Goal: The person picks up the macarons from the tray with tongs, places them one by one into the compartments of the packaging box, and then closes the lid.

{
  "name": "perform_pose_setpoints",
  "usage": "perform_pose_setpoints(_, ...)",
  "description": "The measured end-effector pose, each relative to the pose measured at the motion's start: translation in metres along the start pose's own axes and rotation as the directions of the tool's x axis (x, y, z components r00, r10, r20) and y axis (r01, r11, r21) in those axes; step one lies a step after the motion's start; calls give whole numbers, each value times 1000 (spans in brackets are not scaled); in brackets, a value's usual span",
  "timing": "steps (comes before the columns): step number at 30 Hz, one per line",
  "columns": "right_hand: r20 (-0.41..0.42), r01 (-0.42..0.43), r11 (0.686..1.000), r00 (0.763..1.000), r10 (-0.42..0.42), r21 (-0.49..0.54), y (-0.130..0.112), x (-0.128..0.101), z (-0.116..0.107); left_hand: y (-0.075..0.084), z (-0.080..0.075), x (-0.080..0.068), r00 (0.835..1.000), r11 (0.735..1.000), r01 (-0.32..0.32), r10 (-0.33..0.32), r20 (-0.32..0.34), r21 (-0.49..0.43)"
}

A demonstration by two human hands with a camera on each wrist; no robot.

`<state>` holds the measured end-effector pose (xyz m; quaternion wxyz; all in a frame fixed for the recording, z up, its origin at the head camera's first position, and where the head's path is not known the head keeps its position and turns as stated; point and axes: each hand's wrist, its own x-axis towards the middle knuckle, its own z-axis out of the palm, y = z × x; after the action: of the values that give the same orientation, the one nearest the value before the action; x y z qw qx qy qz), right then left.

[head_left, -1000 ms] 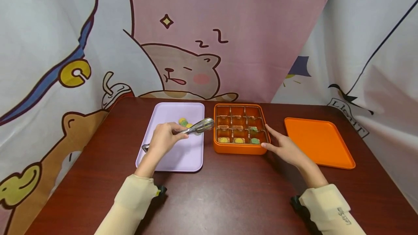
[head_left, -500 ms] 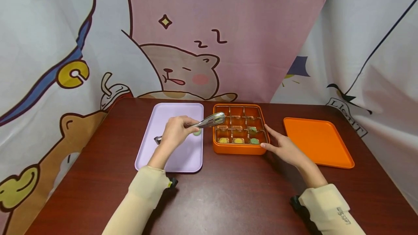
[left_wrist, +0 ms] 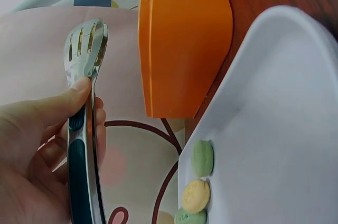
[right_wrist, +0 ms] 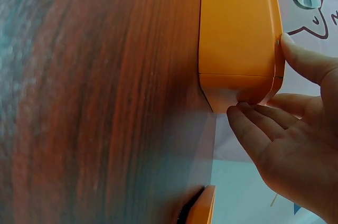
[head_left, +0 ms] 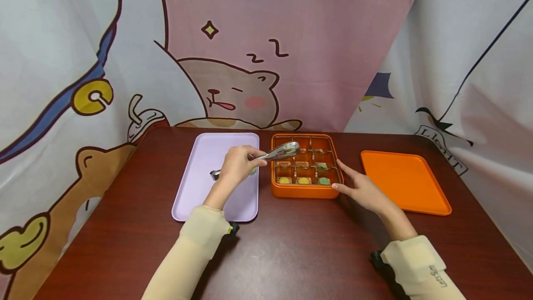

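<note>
My left hand (head_left: 238, 166) grips a pair of metal serving tongs (head_left: 283, 151) with dark handle grips. Their slotted head hangs over the left part of an orange compartment box (head_left: 307, 191), and something yellow shows through the slots (left_wrist: 80, 42). In the box's front row sit two yellow macarons (head_left: 304, 181) and a green macaron (head_left: 324, 181). Another green piece (head_left: 322, 165) lies behind that one. My right hand (head_left: 363, 189) touches the box's right front corner, thumb at the rim and fairly straight fingers against the side wall.
Left of the box lies a lilac tray (head_left: 216, 207). In the left wrist view, green and yellow macarons (left_wrist: 196, 196) rest along its edge. A flat orange lid or tray (head_left: 405, 182) lies to the right on the brown table (head_left: 291, 244). A printed curtain (head_left: 333, 50) hangs behind.
My left hand has carried the tongs rightward from above the lilac tray until their head is over the orange box. The right hand has stayed at the box's corner.
</note>
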<state>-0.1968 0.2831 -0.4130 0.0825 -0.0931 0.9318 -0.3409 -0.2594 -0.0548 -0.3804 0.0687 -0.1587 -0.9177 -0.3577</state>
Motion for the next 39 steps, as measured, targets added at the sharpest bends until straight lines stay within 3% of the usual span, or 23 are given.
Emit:
perform_pose_setpoints(15, -3, -9, 1000, 1000, 9, 13, 1, 0, 2, 1, 19, 11, 1000, 1000, 3, -3, 6, 31)
perform_pose_setpoints(31, -12, 2, 1000, 1000, -2, 6, 2, 1, 3, 7, 31, 17, 998, 993, 20, -27, 61, 115)
perform_pose_setpoints(39, -12, 4, 1000, 1000, -4, -4, 2, 0, 2, 9, 36, 18, 998, 990, 29, -37, 58, 142)
